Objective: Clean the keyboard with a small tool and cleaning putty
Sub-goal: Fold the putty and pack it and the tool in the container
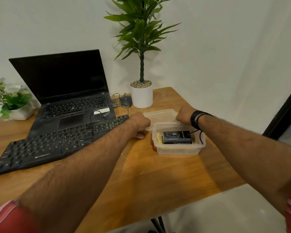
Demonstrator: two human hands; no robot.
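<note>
Keyboard (45,147) lies at the surface's (141,174) left edge, untouched. Open tub (178,148) near the right edge holds a dark box (177,137); putty not identified. Lid (160,116) is gripped by curled left hand (139,122) and right hand (185,116) just behind it. Step judged: unpacking. Next: lid set aside, tool taken out.

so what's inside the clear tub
The tub holds a black box with something yellow beside it. What lies under the box is hidden.

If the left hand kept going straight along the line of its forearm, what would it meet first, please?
Most likely the clear lid lying behind the open plastic box; the left hand already sits at its near-left edge, though contact is unclear.
</note>
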